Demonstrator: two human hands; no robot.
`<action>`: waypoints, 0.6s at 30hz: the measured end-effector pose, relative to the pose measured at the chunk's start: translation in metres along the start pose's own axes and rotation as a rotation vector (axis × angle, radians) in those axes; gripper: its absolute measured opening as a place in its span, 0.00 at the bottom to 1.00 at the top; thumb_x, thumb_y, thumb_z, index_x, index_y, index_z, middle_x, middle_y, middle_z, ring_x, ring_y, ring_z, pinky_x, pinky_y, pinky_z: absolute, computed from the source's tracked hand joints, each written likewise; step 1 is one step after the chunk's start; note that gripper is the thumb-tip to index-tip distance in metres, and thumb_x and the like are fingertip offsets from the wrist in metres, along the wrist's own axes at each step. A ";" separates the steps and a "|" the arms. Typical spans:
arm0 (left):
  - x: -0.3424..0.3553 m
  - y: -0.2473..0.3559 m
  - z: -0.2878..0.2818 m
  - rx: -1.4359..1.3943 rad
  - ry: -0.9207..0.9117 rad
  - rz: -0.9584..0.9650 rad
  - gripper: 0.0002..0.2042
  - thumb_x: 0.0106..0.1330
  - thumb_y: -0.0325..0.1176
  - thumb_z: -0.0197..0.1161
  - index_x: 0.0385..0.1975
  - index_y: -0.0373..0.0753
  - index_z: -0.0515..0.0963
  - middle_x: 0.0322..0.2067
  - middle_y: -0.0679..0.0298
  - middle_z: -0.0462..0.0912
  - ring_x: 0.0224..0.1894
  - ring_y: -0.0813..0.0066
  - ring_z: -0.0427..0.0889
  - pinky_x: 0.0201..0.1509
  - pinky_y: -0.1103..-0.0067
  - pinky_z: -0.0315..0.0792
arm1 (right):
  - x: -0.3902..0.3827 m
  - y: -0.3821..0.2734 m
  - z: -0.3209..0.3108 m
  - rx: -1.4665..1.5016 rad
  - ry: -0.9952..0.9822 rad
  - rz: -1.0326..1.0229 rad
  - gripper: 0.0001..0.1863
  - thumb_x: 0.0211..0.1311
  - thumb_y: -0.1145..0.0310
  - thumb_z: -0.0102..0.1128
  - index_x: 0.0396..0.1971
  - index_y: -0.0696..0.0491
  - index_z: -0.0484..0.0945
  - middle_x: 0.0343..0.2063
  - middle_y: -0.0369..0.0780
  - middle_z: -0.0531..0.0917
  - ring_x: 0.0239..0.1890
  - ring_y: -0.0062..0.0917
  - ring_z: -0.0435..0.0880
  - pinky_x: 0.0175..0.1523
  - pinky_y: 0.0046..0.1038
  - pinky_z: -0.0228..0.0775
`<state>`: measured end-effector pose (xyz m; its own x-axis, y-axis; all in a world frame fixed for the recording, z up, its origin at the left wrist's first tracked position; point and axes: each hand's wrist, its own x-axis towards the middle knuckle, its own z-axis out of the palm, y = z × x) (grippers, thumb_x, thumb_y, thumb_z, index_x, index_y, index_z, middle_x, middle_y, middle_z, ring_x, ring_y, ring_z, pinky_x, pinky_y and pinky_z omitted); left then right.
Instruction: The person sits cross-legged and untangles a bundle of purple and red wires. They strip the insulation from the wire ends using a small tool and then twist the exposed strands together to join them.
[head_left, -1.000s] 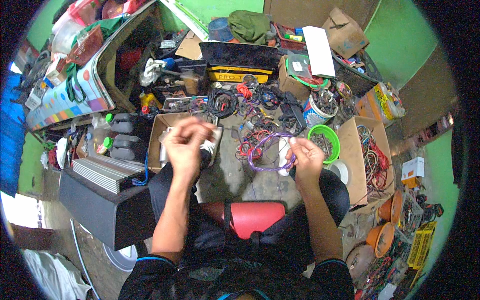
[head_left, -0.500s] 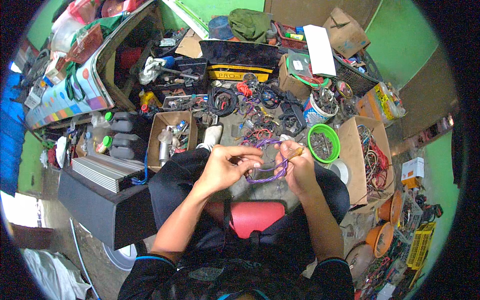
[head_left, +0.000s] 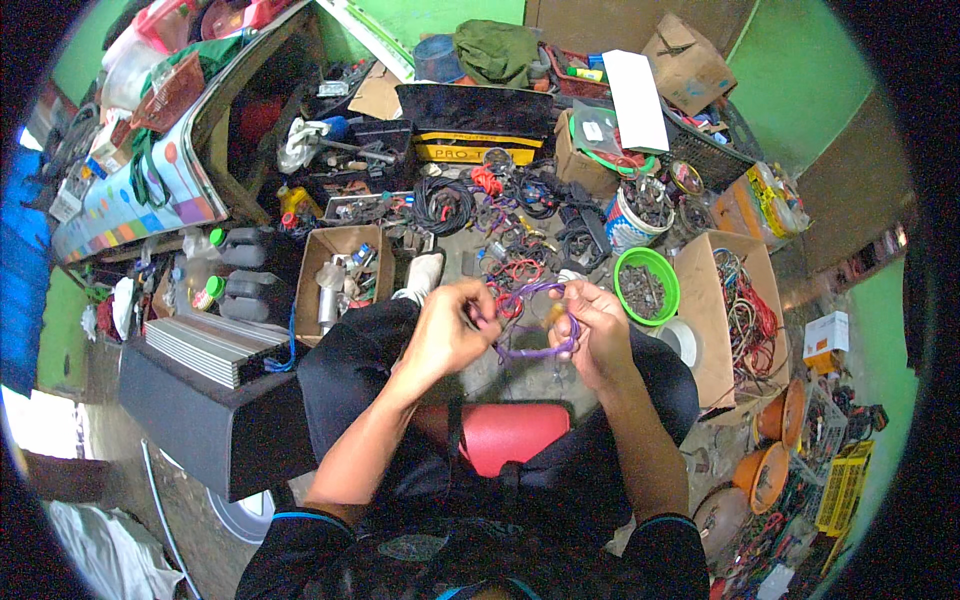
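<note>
My left hand point(head_left: 450, 335) is closed on the left side of a loop of purple cable point(head_left: 528, 352), slightly blurred, with its fingers curled. My right hand point(head_left: 595, 335) grips the right side of the same loop between thumb and fingers, with a small yellowish piece point(head_left: 556, 313) at its fingertips, too small to make out. Both hands are held over the gap between my bent knees, above a red padded object point(head_left: 515, 440). Tangles of red wire point(head_left: 520, 268) and black cable coils point(head_left: 443, 205) lie on the floor beyond.
Ahead are a green bucket of metal bits point(head_left: 643, 287), a cardboard box of wires point(head_left: 705, 320), a box of small parts point(head_left: 345, 280) and a black-and-yellow case point(head_left: 475, 148). On my left stands a dark box point(head_left: 215, 420) with a finned metal unit point(head_left: 205, 347) on top.
My left hand came down and right onto the purple loop, then drew slightly back left with fingers curled. My right hand moved slightly toward me, still holding the cable.
</note>
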<state>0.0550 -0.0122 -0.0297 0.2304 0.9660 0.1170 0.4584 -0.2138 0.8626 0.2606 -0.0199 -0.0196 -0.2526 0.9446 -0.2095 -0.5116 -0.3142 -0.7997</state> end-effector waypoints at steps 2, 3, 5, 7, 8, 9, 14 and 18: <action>0.001 0.005 -0.005 -0.011 0.099 -0.002 0.09 0.42 0.22 0.65 0.24 0.34 0.74 0.24 0.64 0.76 0.25 0.78 0.75 0.29 0.79 0.69 | 0.001 0.001 -0.001 0.012 -0.009 0.014 0.11 0.67 0.65 0.51 0.34 0.59 0.74 0.14 0.35 0.72 0.11 0.18 0.68 0.16 0.21 0.62; 0.002 0.012 -0.009 -0.009 0.090 0.017 0.10 0.42 0.21 0.64 0.27 0.33 0.76 0.25 0.62 0.77 0.24 0.75 0.76 0.29 0.78 0.70 | 0.002 0.001 -0.001 0.017 -0.015 0.020 0.11 0.67 0.64 0.51 0.34 0.59 0.75 0.14 0.35 0.74 0.10 0.18 0.68 0.15 0.19 0.62; -0.002 0.004 -0.005 0.142 0.045 0.161 0.16 0.41 0.20 0.63 0.34 0.34 0.78 0.28 0.57 0.78 0.25 0.66 0.78 0.30 0.75 0.71 | 0.002 0.007 0.000 -0.019 -0.003 0.036 0.11 0.67 0.65 0.51 0.33 0.58 0.75 0.14 0.36 0.74 0.10 0.17 0.67 0.15 0.19 0.61; -0.003 0.000 -0.004 0.208 0.001 0.145 0.17 0.40 0.19 0.61 0.35 0.35 0.80 0.29 0.54 0.80 0.28 0.58 0.80 0.33 0.74 0.73 | 0.004 0.010 0.003 -0.054 0.034 0.025 0.11 0.67 0.65 0.52 0.32 0.58 0.74 0.14 0.36 0.74 0.10 0.16 0.67 0.15 0.19 0.61; -0.003 0.000 -0.006 0.279 -0.030 0.126 0.17 0.41 0.18 0.60 0.34 0.35 0.81 0.29 0.53 0.81 0.29 0.57 0.80 0.34 0.74 0.73 | 0.004 0.010 0.006 -0.069 0.066 0.003 0.11 0.67 0.65 0.52 0.32 0.58 0.74 0.14 0.35 0.74 0.10 0.16 0.66 0.15 0.18 0.60; -0.003 0.001 -0.007 0.347 -0.059 0.105 0.17 0.41 0.18 0.59 0.34 0.35 0.81 0.29 0.53 0.81 0.30 0.56 0.80 0.35 0.74 0.73 | 0.005 0.010 0.007 -0.088 0.097 -0.017 0.11 0.67 0.65 0.52 0.32 0.58 0.74 0.14 0.35 0.74 0.09 0.16 0.66 0.14 0.18 0.60; -0.002 0.000 -0.015 -0.288 -0.294 0.087 0.05 0.59 0.24 0.61 0.33 0.33 0.81 0.26 0.66 0.84 0.22 0.83 0.77 0.25 0.81 0.71 | 0.008 0.006 -0.007 -0.085 0.166 -0.139 0.11 0.66 0.64 0.52 0.30 0.57 0.74 0.15 0.35 0.73 0.10 0.16 0.66 0.15 0.20 0.61; -0.002 0.008 -0.035 -0.532 -0.587 -0.251 0.09 0.64 0.27 0.59 0.40 0.31 0.79 0.26 0.61 0.83 0.22 0.83 0.77 0.25 0.83 0.74 | 0.014 -0.006 -0.028 0.162 0.284 -0.305 0.08 0.67 0.66 0.51 0.33 0.55 0.73 0.17 0.33 0.71 0.15 0.17 0.67 0.20 0.20 0.62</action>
<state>0.0282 -0.0108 -0.0057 0.6535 0.7113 -0.2587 0.1226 0.2378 0.9635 0.2837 -0.0024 -0.0333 0.1537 0.9778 -0.1421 -0.6558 -0.0066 -0.7549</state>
